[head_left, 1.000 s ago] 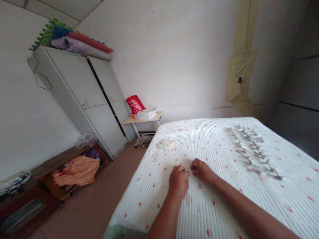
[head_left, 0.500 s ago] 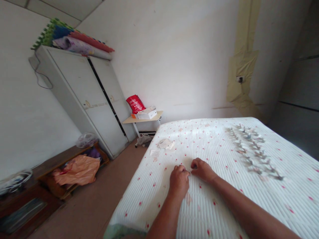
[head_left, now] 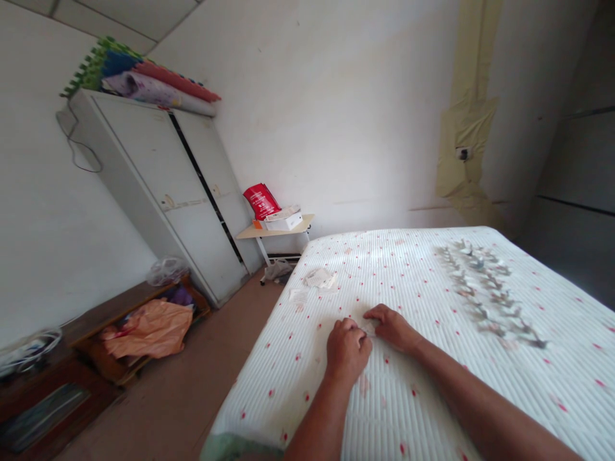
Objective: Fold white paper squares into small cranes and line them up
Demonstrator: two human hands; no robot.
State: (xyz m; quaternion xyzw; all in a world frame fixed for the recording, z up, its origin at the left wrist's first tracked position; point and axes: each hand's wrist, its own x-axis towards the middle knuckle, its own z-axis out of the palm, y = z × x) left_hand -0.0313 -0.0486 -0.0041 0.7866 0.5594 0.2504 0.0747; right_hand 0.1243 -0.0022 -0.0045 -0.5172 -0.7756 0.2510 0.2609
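Observation:
My left hand (head_left: 348,349) rests low over the white quilted mattress (head_left: 269,358) with its fingers curled, touching the near side of a small piece of pale paper (head_left: 368,326). Just right of it is my right hand (head_left: 393,328), its index finger stretched out over the far side of that paper and its thumb tucked lower. The paper lies between both hands and is partly hidden by the fingers. Farther left on the mattress lie white printed papers (head_left: 319,278). Several small folded grey-white pieces (head_left: 492,288) stand in rows at the right.
Behind the mattress, a small table (head_left: 303,224) bears a red bag (head_left: 262,201) and a white box (head_left: 284,221). A grey cabinet (head_left: 177,192) stands at the left, near a low wooden unit with an orange cloth (head_left: 154,326).
My right hand's index finger has stretched out to the left, and the paper between my hands now shows more. My left hand's fingers have shifted slightly right.

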